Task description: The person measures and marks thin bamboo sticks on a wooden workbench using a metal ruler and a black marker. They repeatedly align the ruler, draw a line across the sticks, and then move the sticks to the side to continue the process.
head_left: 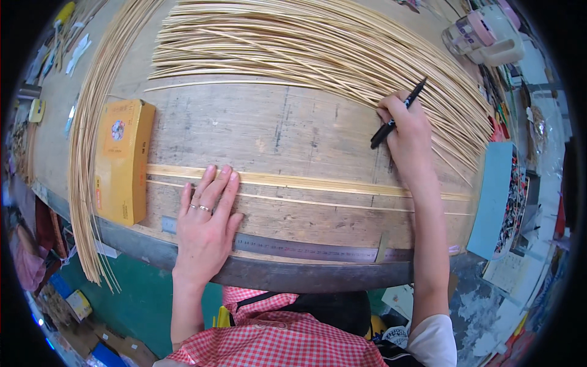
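Note:
My left hand lies flat with its fingers stretched over a narrow row of thin bamboo strips laid side by side across the table. One loose strip runs just nearer to me, partly under that hand. My right hand is closed round a black marker pen, which slants up between its fingers. Its fingertips are at the near edge of a large pile of bamboo strips; whether they also pinch a strip I cannot make out.
A yellow box stands at the row's left end, beside a long bundle of strips overhanging the table's front edge. A metal ruler lies along that edge. At the right are a light blue box and, farther back, a plastic jug.

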Available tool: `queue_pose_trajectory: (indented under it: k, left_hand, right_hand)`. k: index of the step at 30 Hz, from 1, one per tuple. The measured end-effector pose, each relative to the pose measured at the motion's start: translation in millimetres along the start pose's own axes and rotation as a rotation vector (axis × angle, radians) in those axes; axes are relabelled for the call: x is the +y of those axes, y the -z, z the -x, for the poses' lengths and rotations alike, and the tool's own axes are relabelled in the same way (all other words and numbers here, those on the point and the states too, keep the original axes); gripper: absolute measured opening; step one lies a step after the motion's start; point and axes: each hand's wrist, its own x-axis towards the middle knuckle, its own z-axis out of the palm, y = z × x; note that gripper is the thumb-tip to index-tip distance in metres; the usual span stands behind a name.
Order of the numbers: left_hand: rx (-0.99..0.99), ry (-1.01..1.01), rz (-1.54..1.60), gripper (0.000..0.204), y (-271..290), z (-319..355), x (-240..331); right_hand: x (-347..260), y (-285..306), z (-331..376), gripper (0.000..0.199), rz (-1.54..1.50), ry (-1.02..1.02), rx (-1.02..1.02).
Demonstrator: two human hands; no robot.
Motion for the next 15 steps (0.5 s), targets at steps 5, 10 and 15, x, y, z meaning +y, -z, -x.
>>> queue_pose_trajectory:
  k: [5, 10, 15]
  left_hand:
    - [0.023, -0.027, 0.050, 0.068, 0, 0, -3]
    - [0.041, -0.048, 0.076, 0.069, -1, 1, -6]
    - [0.044, -0.042, 0.102, 0.068, -2, 1, -6]
  right_hand:
    - [-4, 7, 10, 0.012, -0.101, -0.041, 0.054]
    - [-6, 33, 27, 0.014, -0.201, 0.074, 0.091]
    - [-10, 47, 61, 0.024, -0.276, 0.029, -0.083]
